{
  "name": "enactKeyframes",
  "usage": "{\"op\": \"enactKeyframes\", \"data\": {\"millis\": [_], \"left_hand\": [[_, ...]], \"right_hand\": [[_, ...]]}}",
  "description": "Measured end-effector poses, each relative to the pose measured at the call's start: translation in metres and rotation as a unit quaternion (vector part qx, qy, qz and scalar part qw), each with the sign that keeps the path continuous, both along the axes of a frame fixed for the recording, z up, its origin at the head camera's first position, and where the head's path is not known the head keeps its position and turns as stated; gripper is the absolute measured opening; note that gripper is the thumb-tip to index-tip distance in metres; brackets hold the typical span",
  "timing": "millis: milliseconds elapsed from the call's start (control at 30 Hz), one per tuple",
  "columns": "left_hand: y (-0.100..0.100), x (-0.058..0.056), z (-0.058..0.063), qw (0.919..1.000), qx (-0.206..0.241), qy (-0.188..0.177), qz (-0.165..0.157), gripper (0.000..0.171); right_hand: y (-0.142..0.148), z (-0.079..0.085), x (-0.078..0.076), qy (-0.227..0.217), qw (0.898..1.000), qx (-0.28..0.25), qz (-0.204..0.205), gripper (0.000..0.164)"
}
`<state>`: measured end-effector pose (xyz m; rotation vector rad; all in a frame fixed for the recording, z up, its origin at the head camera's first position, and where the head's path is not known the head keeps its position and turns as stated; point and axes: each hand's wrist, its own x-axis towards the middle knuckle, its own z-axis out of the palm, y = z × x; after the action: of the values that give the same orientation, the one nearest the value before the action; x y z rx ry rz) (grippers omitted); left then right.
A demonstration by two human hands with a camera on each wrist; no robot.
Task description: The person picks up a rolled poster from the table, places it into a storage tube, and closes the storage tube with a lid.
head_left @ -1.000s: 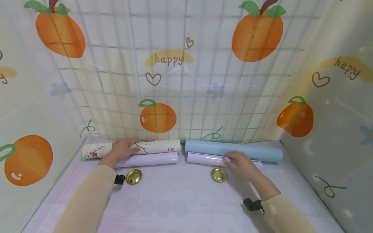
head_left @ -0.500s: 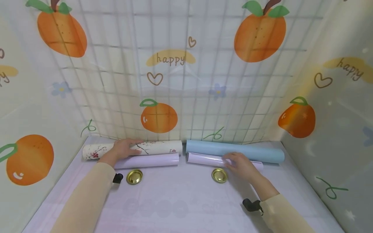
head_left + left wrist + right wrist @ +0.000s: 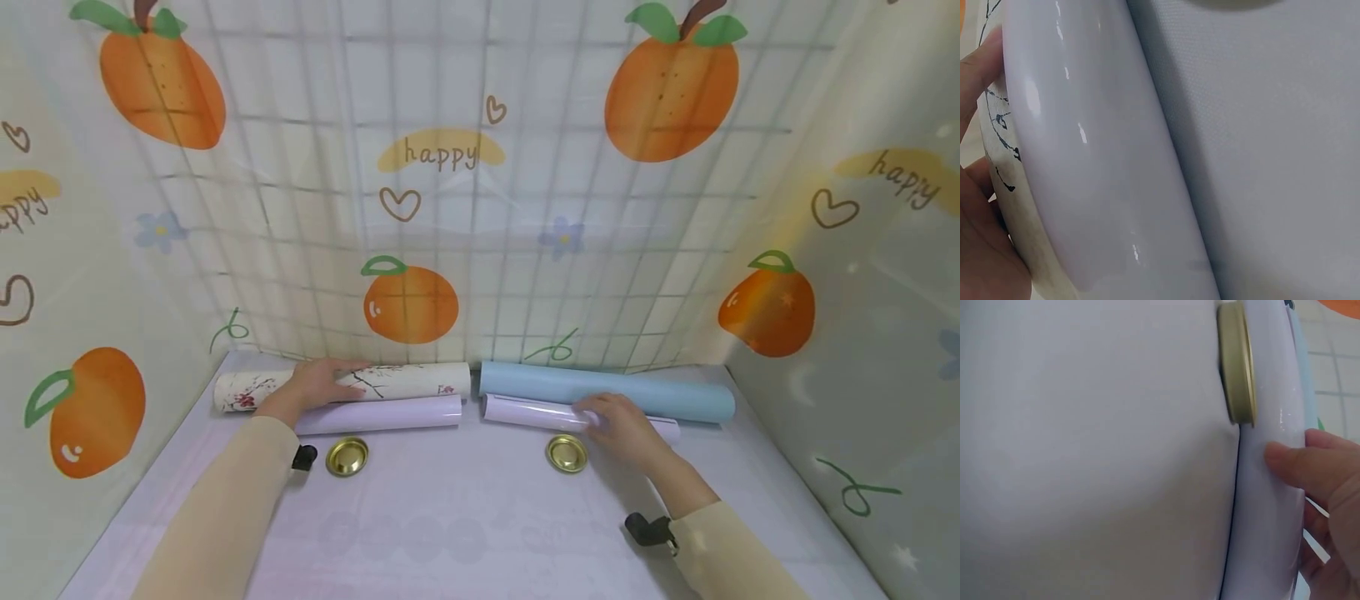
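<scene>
At the back left lies a white paper roll [image 3: 408, 381] with a plum-blossom print, and my left hand [image 3: 311, 387] grips it from above. In front of it is a lavender roll [image 3: 397, 413], which fills much of the left wrist view. My right hand [image 3: 618, 423] holds a second lavender roll [image 3: 517, 412] at the right. The right wrist view shows the thumb [image 3: 1285, 461] on that roll's near side and the other fingers behind it, partly hidden. Behind this roll lies a longer light blue roll [image 3: 547, 380].
Two shallow gold metal lids lie before the rolls: a left lid [image 3: 347, 457] and a right lid [image 3: 567, 453]. They rest on a pale lavender tabletop [image 3: 450, 533]. A curtain [image 3: 420, 217] printed with oranges hangs over a wire grid behind the rolls.
The head view has shifted slightly. Both hands keep their places on the rolls, and neither the rolls nor the lids have visibly moved on the table.
</scene>
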<state>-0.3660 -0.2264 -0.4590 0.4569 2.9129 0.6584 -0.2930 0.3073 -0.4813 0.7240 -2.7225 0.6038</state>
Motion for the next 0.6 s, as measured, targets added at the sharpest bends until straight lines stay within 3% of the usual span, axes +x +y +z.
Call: {"op": "enactKeyframes", "data": {"millis": [267, 600], "left_hand": [[-0.002, -0.005, 0.001, 0.9998, 0.009, -0.019, 0.005, 0.064], [-0.002, -0.006, 0.005, 0.9988, 0.030, -0.038, 0.002, 0.065]], "right_hand": [[0.001, 0.004, 0.001, -0.025, 0.999, -0.003, -0.020, 0.041], [0.002, 0.011, 0.002, -0.042, 0.999, -0.003, -0.011, 0.041]]}}
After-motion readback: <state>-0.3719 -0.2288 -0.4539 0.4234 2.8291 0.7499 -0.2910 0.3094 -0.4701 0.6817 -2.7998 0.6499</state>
